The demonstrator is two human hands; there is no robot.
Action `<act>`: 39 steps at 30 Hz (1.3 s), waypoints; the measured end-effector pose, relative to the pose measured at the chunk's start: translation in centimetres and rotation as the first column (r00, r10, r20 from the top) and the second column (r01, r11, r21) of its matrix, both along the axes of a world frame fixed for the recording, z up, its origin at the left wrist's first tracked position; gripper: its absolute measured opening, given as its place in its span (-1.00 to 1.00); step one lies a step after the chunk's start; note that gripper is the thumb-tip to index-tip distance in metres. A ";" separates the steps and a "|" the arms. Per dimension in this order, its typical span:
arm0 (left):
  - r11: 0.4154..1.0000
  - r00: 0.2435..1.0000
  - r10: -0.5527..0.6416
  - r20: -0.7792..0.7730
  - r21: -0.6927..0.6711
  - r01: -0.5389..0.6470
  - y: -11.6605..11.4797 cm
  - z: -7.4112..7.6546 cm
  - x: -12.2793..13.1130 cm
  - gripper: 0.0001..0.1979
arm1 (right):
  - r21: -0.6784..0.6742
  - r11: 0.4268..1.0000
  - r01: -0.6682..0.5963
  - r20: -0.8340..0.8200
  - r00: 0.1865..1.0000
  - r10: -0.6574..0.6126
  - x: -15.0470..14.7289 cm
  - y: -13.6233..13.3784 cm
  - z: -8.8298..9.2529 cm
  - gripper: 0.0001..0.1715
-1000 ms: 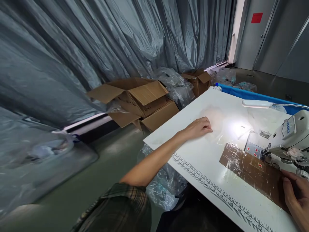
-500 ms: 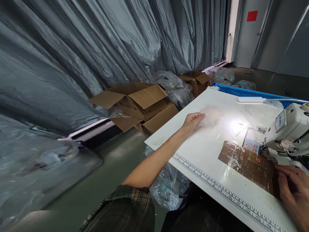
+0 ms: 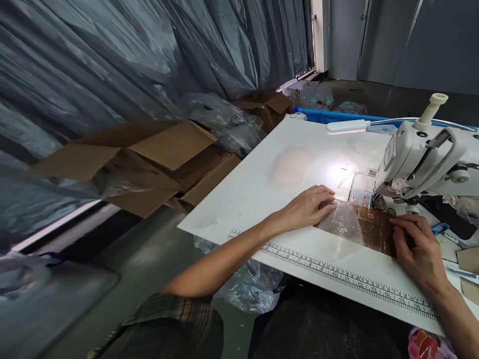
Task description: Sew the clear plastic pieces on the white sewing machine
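My left hand is closed, its thumb and fingers pinching the edge of a sheer whitish piece, thin fabric or film. This piece lies over the left part of a shiny brown sheet on the white table. At the sheet's right end, my right hand grips its edge with bent fingers; the part under the palm is hidden. Just beyond the sheet stand the presser foot and needle area of a white sewing machine. Small red marks show on its metal plate.
A printed ruler runs along the front edge of the white table. A lit lamp hangs over it. Open cardboard boxes and plastic bags stand left. Blue-handled scissors or snips lie right of my right hand.
My left hand has brought the sheer piece from the table's far left rightward onto the brown sheet. My right hand stays at the sheet's right end. The view has turned rightward.
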State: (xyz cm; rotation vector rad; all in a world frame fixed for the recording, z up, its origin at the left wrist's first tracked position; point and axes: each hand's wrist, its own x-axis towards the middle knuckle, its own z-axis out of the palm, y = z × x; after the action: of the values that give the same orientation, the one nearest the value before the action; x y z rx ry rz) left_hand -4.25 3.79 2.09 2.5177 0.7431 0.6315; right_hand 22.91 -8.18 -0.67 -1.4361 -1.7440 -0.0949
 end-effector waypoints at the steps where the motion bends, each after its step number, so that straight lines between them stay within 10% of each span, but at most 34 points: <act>1: 1.000 1.000 0.025 -0.007 0.004 -0.025 0.2 -0.3 0.0 -0.81 | 0.005 1.000 -0.003 0.011 1.000 0.002 0.0 0.0 0.0 -0.80; 7: 0.990 0.988 0.125 0.089 -0.074 -0.119 0.2 -1.1 0.3 -0.91 | -0.061 0.998 -0.032 0.002 0.999 0.032 -0.1 -0.2 0.0 -0.76; 13: 0.934 0.975 0.078 0.209 -0.358 0.002 -2.8 1.5 2.3 -0.90 | -0.223 0.962 -0.157 -0.217 0.970 0.108 -0.9 -0.3 1.8 -0.73; 17: 0.812 0.972 -0.009 0.237 -0.566 0.146 -5.3 3.4 4.0 -0.88 | -0.326 0.910 -0.255 -0.423 0.900 0.101 -2.0 -0.4 3.5 -0.63; 23: 0.569 0.924 0.147 0.354 -0.794 0.213 -5.2 4.8 3.9 -0.81 | -0.332 0.943 0.030 -0.542 0.812 -0.216 -3.8 -1.6 4.0 -0.56; 29: 0.488 0.922 0.190 0.337 -0.847 0.209 -5.8 4.6 3.4 -0.80 | -0.385 0.805 -0.452 -0.777 0.629 -0.018 -6.5 -2.3 4.6 -0.49; 33: 0.504 0.941 0.100 0.322 -0.832 0.231 -6.6 4.9 3.2 -0.85 | -0.351 0.686 -0.638 -0.849 0.525 0.054 -7.6 -2.2 5.1 -0.54; 39: 0.789 0.941 0.201 0.274 -0.615 0.011 -4.3 5.6 1.4 -0.75 | -0.494 0.524 -0.694 -0.826 0.563 -0.032 -4.7 -0.9 4.3 -0.39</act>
State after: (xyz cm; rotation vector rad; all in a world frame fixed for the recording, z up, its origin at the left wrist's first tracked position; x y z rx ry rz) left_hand -2.81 -0.51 7.71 1.7331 0.7969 0.6863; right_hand 18.20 -9.10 3.62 -1.2636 -1.2804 1.5531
